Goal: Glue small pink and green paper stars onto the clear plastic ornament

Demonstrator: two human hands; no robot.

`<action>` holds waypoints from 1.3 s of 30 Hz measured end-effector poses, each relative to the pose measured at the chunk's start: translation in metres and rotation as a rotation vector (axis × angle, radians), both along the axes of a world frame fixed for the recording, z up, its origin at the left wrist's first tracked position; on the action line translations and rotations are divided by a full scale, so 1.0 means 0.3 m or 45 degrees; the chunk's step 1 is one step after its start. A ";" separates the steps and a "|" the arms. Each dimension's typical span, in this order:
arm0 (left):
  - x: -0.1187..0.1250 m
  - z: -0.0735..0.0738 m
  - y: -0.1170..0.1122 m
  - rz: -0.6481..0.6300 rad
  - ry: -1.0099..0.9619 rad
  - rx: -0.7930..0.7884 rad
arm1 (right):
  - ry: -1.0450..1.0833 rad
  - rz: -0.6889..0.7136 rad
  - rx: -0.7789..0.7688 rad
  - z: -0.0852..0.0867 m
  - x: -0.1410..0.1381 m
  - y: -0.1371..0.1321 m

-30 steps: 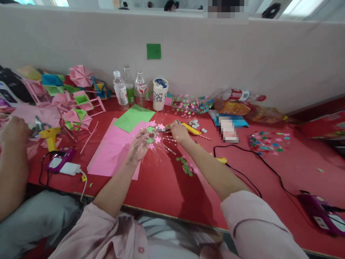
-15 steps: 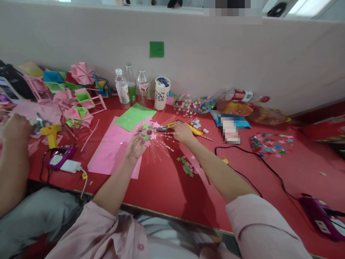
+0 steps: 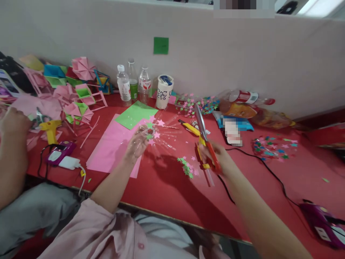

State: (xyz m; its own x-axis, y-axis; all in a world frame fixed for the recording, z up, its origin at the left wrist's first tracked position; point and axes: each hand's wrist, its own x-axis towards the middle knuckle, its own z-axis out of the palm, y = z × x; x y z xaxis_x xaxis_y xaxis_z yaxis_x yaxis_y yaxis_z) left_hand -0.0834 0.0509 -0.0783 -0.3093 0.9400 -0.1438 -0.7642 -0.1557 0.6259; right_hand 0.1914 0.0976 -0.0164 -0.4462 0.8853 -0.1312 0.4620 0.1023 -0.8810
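Glue gun [image 3: 50,131] L on tbl [image 3: 164,194], lg sheet [image 3: 107,154] R of it, sm sheet [image 3: 136,114] on its rear, bottles [image 3: 133,88] + cup [image 3: 164,92] behind, plastic piece [image 3: 155,135] in L hand [image 3: 137,144], tool [image 3: 201,120] in R hand [image 3: 217,156], stars [image 3: 187,168] R of lg sheet.

Indoor light is moderate, with glare from a bright white strip [image 3: 320,6] at two o'clock. A broad, soft-edged shadow [image 3: 185,187] darkens the smooth red tabletop [image 3: 153,189] near six o'clock. The bare right hand [image 3: 215,156] at four o'clock looks slightly blurred; the clear plastic spiked piece [image 3: 165,136] catches pale glints — its outline blurs into the red. Mosaic pixels cover one o'clock.
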 end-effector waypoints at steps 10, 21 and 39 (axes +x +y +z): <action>0.010 0.007 -0.014 0.006 0.075 -0.103 | 0.317 0.391 -0.394 0.007 -0.009 -0.308; 0.010 0.014 0.002 0.023 0.117 -0.032 | 0.240 0.381 -0.518 0.057 -0.069 -0.311; 0.019 0.013 0.002 0.029 0.210 -0.004 | 0.207 0.301 -0.604 0.055 -0.146 -0.318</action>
State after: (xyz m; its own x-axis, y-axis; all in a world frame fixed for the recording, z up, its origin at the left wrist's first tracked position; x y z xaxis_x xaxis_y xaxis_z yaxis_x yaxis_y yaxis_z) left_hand -0.0778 0.0515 -0.0744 -0.3500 0.9322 -0.0927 -0.6476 -0.1693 0.7430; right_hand 0.1476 0.0021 0.0002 -0.6734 0.6191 -0.4040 0.3285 -0.2389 -0.9138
